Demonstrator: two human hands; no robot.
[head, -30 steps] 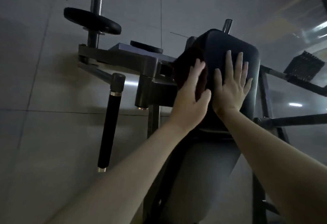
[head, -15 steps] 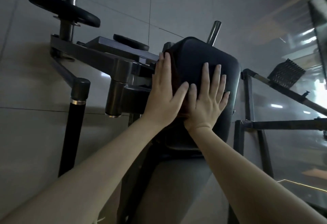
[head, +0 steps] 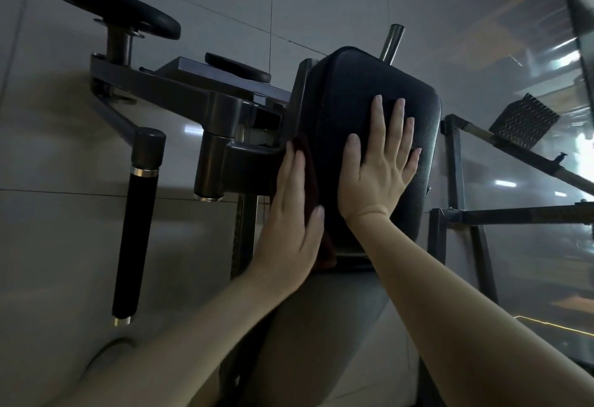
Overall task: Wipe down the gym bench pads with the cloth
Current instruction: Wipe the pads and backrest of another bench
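Note:
A black back pad (head: 347,91) of the gym machine fills the middle of the head view. Below it sits a grey seat pad (head: 321,326). My left hand (head: 294,213) lies flat with straight fingers and presses a dark red cloth (head: 313,188) against the left side edge of the back pad. Most of the cloth is hidden under that hand. My right hand (head: 381,165) rests flat on the front face of the back pad, fingers spread.
A black foam handle (head: 135,229) hangs on the left from the grey frame arm (head: 180,91). A weight plate (head: 112,4) sits on a post at upper left. Metal frame bars (head: 456,213) and a ridged foot plate (head: 524,123) stand to the right.
My left hand has slid the cloth down the pad's left edge, from near the top to the lower part. My right hand stayed pressed on the pad face.

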